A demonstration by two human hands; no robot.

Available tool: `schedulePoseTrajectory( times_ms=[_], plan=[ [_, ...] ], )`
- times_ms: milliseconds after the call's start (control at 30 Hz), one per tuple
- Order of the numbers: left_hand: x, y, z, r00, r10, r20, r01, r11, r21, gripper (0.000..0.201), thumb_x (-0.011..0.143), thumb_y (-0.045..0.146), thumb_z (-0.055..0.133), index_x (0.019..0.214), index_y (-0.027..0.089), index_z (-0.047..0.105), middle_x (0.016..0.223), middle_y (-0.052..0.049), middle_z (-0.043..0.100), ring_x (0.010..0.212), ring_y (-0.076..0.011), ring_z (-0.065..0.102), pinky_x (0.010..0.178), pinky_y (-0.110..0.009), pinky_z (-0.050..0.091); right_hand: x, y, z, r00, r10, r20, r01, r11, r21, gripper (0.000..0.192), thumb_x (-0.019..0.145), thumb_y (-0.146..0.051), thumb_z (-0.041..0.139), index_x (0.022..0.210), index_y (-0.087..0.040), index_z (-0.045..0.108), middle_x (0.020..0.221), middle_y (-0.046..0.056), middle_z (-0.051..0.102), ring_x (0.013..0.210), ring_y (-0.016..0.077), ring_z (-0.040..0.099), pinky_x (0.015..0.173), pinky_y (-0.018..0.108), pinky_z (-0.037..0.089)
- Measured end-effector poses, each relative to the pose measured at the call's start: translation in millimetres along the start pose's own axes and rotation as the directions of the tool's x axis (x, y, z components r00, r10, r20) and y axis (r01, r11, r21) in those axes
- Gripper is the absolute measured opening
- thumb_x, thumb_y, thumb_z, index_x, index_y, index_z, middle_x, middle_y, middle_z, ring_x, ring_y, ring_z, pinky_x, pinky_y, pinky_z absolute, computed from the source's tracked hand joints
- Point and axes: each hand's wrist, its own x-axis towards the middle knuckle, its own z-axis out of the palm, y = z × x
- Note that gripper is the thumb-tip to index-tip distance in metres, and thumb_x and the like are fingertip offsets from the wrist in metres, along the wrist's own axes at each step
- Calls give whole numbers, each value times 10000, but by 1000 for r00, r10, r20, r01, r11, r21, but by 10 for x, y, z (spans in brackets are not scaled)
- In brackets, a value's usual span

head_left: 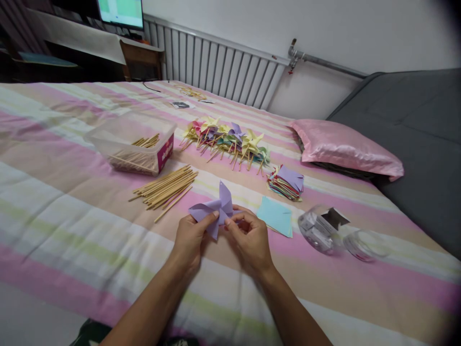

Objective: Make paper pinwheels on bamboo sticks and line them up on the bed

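A purple paper pinwheel [226,201] with folded blades is held between both hands above the striped bed. My left hand [192,235] pinches its left side, thumb on the front near the centre. On the other side my right hand [252,235] grips it with thumb and bent fingers. Whether a pin or other small part is between the fingers cannot be made out. Beyond the left hand lies a loose bundle of wooden sticks [165,188]. Close to the right hand are light blue paper squares [275,215], with cuts visible at a corner.
A clear plastic box [126,129] holds more sticks. Finished pinwheels [230,139] lie in a heap farther back. A stack of coloured paper squares [286,182], a clear jar [313,230] with a small box and a round clear lid [362,245] sit rightward. A pink pillow [345,146] lies behind.
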Motion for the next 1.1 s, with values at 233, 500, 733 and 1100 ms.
schedulePoseTrajectory(
  times_ms=[233,500,733,1100],
  plan=[
    [-10,6,28,999,-41,-15,42,999,23,323,600,252,779,870,92,701,642,-33,660,583,-135,592,504,-214,444,12,24,0,999,4,-34,-7,998,-67,150,754,-296,638,674,-169,651,1088,60,621,630,94,582,588,252,474],
    [-21,-13,51,999,-42,-15,42,999,9,390,577,248,795,928,102,711,732,-61,702,633,-136,615,603,-233,476,22,22,-9,999,5,-39,-8,997,-71,150,752,-287,636,664,-167,653,1060,71,632,721,133,624,617,254,490],
    [-7,-51,27,999,-31,-13,32,999,21,386,570,262,796,916,109,719,721,-54,696,646,-140,611,650,-254,480,35,-8,-21,1000,-6,-26,4,995,-95,148,735,-287,646,654,-164,659,1080,92,626,787,163,643,596,241,492],
    [8,-52,13,995,-16,-101,19,999,31,315,554,279,798,798,99,711,718,-49,688,618,-124,591,605,-223,447,5,-29,6,998,15,-59,-6,990,141,333,687,-290,705,896,-213,458,1055,60,619,759,148,637,621,256,489]
  ],
)
